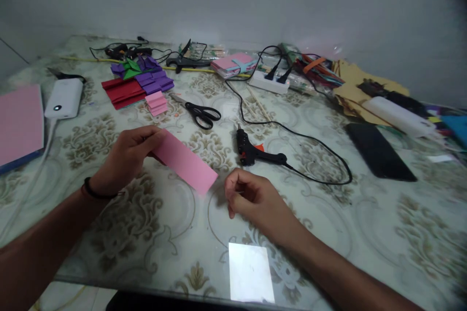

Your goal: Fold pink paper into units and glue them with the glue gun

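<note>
Pink paper strip (pixel 188 163) was between the hands, one end pinched by the left hand (pixel 133 155), long axis slanting rightward, free end just beside the half-curled, seemingly empty right hand (pixel 257 197).

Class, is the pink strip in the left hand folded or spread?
Spread where visible: the pink strip runs flat, uncreased, from the left hand to its free end. At its held end, I cannot tell.

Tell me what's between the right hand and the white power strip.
Head view: black glue gun and orange scrap, then black cord and thin sticks, lie between right hand and power strip.
</note>
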### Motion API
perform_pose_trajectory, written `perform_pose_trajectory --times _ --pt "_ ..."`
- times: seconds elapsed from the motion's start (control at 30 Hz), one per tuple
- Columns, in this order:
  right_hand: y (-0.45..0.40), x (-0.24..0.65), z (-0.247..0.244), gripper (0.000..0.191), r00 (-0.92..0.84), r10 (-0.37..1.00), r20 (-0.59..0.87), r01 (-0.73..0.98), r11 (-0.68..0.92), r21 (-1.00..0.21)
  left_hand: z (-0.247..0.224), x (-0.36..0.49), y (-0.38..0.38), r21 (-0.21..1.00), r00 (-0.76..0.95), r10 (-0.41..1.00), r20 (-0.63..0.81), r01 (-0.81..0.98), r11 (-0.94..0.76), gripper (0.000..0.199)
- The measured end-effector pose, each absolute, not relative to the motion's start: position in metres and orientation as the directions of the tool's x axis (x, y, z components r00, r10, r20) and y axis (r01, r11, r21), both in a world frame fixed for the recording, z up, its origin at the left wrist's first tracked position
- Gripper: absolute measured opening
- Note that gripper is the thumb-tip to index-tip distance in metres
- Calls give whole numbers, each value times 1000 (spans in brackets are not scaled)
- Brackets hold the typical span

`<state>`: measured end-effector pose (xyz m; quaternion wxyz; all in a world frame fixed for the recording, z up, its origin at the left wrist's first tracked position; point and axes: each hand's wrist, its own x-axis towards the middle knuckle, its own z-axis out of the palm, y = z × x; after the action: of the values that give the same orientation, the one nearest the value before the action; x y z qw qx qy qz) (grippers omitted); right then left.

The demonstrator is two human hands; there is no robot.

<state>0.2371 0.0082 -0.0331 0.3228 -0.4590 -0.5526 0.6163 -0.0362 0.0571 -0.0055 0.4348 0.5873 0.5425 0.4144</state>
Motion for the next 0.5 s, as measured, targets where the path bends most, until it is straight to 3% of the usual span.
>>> perform_pose_trajectory --times 0.13,0.23,0.3,0.5 --pt "8 240 -30 5 -256 963 83 258 151 -954 -11 -32 57 950 130 987 -92 308 48 36" --pt "7 240 -31 6 -297 927 230 347 329 -878 -15 -26 52 936 188 972 -139 345 67 40" --pt "6 238 -33 7 -343 916 205 320 320 -892 -17 -24 49 930 218 966 -140 364 53 41" --pt "5 235 -41 14 -423 905 -42 197 46 -979 -17 -22 44 934 243 962 -122 356 28 41"
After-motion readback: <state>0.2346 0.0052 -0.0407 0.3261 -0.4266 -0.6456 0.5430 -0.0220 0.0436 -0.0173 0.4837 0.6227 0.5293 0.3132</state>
